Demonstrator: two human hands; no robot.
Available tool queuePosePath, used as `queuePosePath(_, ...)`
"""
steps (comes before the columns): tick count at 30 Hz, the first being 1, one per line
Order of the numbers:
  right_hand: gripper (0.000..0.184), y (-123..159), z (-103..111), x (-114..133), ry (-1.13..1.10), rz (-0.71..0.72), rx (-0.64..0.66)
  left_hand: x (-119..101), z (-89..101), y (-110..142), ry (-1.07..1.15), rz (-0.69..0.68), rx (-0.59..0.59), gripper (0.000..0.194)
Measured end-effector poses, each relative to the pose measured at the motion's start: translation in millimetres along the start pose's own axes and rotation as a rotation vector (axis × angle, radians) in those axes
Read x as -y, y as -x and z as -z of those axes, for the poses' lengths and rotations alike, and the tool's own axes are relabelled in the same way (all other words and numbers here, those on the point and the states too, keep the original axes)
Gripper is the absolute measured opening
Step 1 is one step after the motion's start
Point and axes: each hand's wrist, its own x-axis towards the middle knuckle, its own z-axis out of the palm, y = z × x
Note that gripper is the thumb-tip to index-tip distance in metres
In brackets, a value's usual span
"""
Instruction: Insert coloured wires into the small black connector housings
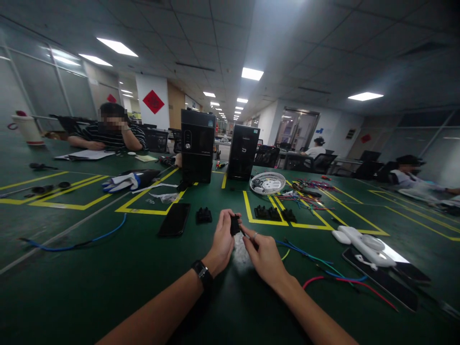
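My left hand (222,238), with a black watch on its wrist, is closed around a small black plastic block (235,224) held up above the table. My right hand (264,254), wearing a ring, pinches close against the block's right side. Something thin and dark shows at its fingertips, too small to name. Left of my hands lies a similar black block (204,215), with a black smartphone (175,219) beside it. Farther right, more black blocks (266,212) stand in a row by the yellow tape.
Two black computer towers (197,148) stand at the back. A white basket (268,183) of parts and tangled wires (309,189) lie to the right. Blue wires (305,251), a red wire (359,282) and white devices (366,244) are nearer. A person (111,129) sits across the green table (118,273).
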Motion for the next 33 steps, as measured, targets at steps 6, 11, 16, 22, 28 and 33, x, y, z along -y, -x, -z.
queuePosePath(6, 0.041, 1.5, -9.4, 3.6, -0.067, -0.031, -0.012, 4.8, -7.2, 2.8, -0.180, -0.113, -0.075, 0.020)
queuePosePath(11, 0.038, -9.0, 4.1, -0.4, -0.097, -0.047, 0.075, 12.8, 3.0, -2.5, -0.225, -0.117, -0.156, 0.024)
queuePosePath(16, 0.020, -14.6, 22.2, 0.2, 0.033, -0.072, 0.021, 13.9, -2.0, -3.4, -0.198, -0.026, -0.174, 0.032)
queuePosePath(22, 0.025, -1.1, 14.1, 4.5, 0.101, -0.057, 0.001, 10.4, -14.3, -16.7, 0.088, -0.003, -0.321, 0.028)
queuePosePath(28, 0.031, -23.3, 92.3, -26.4, 0.364, -0.194, -0.135, 15.5, 9.1, -18.2, 0.152, -0.011, -0.341, 0.030)
queuePosePath(33, 0.028, -70.6, 44.4, 43.2, 0.509, 0.021, 0.123, 30.9, -5.2, 6.0, 0.132, 0.297, -0.047, 0.035)
